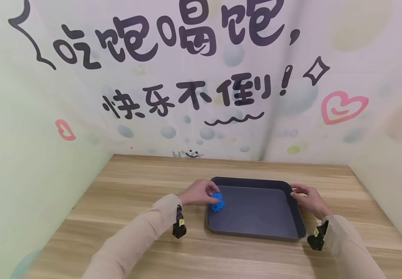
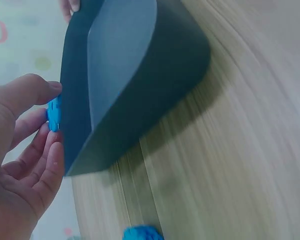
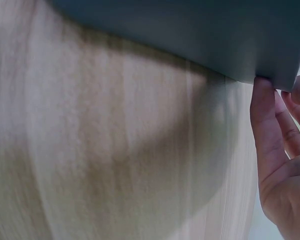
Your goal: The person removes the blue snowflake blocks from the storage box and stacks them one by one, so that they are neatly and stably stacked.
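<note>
My left hand (image 1: 201, 192) is at the left wall of a dark grey rectangular tray (image 1: 256, 213), pinching a blue notched plastic disc (image 2: 54, 114) between thumb and fingers. In the head view, two such discs (image 1: 217, 206) overlap by the thumb, close over the tray's left side. My right hand (image 1: 310, 199) grips the tray by its far right corner. In the right wrist view, one finger (image 3: 266, 125) lies against the outer wall, while other fingertips are at the rim, partly hidden behind it.
Another blue piece (image 2: 142, 233) shows at the bottom edge of the left wrist view, beyond the tray's corner. The wood-grain table (image 1: 145, 174) runs back to a printed cloth wall (image 1: 194, 131). Pale side walls border it left and right. Each wrist carries a small black camera (image 1: 178, 224).
</note>
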{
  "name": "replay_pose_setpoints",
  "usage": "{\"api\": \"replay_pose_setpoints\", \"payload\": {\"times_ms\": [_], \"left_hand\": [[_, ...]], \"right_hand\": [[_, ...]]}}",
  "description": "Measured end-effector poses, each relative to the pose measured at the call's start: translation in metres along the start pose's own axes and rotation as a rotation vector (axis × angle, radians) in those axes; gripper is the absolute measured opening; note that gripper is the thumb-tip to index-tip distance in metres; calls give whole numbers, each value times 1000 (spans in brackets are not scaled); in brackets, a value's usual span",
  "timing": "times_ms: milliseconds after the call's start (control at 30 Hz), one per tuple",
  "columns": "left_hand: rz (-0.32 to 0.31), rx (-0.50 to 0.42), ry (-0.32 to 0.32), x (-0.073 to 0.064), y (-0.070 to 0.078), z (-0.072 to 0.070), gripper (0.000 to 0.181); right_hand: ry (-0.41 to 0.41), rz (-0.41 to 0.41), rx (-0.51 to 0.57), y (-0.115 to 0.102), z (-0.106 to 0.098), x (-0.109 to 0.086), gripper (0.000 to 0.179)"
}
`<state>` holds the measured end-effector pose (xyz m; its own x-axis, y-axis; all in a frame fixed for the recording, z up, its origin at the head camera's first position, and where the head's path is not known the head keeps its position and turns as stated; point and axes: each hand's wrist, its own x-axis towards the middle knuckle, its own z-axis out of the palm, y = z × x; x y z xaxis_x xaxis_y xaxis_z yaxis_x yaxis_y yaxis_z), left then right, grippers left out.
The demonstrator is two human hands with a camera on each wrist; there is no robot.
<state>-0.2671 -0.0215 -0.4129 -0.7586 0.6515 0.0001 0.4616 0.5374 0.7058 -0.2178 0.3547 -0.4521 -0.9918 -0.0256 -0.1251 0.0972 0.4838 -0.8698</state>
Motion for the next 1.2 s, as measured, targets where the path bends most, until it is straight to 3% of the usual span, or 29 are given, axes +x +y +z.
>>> {"api": "replay_pose_setpoints", "payload": {"times_ms": [300, 500, 867, 1200], "left_hand": [[-42, -77, 97, -17, -22, -13, 28], [-65, -62, 141, -26, -34, -19, 27], [-167, -70, 255, -42, -52, -15, 32], [-151, 15, 338, -47, -68, -7, 29]], "right_hand": [[3, -17, -3, 1, 1, 0, 45], [6, -24, 2, 0, 1, -1, 45], [-2, -4, 13, -3, 2, -3, 46], [-8, -9, 13, -4, 1, -3, 46]]}}
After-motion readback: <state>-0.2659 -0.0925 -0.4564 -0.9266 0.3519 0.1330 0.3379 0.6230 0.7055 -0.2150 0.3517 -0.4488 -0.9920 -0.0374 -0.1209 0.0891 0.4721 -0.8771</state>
